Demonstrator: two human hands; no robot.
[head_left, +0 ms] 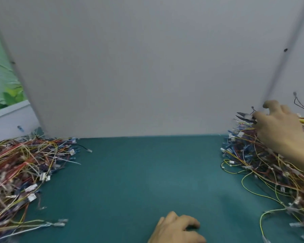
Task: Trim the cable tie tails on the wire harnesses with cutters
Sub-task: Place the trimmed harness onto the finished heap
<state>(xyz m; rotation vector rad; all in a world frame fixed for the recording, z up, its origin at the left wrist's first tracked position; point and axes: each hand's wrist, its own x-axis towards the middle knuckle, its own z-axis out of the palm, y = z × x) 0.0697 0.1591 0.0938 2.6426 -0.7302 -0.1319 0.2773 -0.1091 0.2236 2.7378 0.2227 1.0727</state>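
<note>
My right hand gripped the cutters, tips slightly apart, with the right harness pile beneath those fingers. My left hand rested loosely curled, holding nothing. The left harness pile lay well apart. No harness was presented, so I judged trimming outstanding.

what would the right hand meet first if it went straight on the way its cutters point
Probably the grey back panel: the right hand holds the cutters tips leftward, just past the wire pile, with nothing between. Depth is unclear.

Head camera, facing forward-down (close above mat)
</note>
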